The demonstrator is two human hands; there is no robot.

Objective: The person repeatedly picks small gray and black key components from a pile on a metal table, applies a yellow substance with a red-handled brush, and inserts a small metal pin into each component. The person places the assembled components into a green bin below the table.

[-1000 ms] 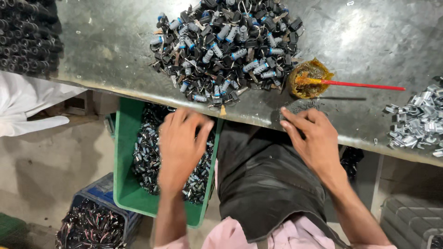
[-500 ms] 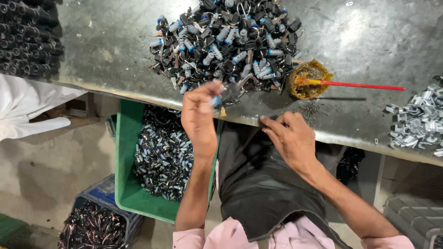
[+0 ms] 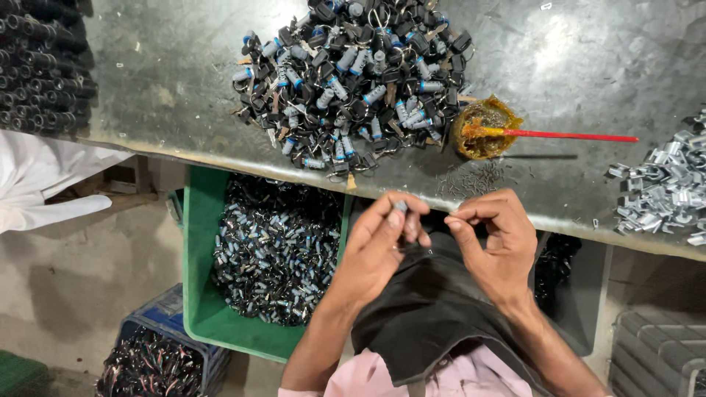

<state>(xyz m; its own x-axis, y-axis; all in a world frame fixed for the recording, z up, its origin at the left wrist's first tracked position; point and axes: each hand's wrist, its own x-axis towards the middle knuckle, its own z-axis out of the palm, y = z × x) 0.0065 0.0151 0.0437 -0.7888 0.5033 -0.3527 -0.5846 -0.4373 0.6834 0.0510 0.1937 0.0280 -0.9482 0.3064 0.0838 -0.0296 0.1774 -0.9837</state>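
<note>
My left hand (image 3: 382, 239) holds a small black and blue lock cylinder part (image 3: 401, 208) between thumb and fingers, just below the table's front edge. My right hand (image 3: 491, 239) is beside it, thumb and forefinger pinched together on something too small to make out. A big pile of black and blue lock parts with keys (image 3: 353, 73) lies on the grey metal table (image 3: 588, 66) just beyond both hands. A dark cloth (image 3: 426, 316) covers my lap.
A green crate (image 3: 202, 294) of similar parts stands below the table at left, a blue crate (image 3: 158, 353) beneath it. A small amber dish with a red stick (image 3: 485, 132) sits right of the pile. Silver clips (image 3: 665, 191) lie far right, black cylinders (image 3: 37, 66) far left.
My left hand rose from the green crate to the pile, picked up a part and came back to the table edge. My right hand moved in to meet it.
</note>
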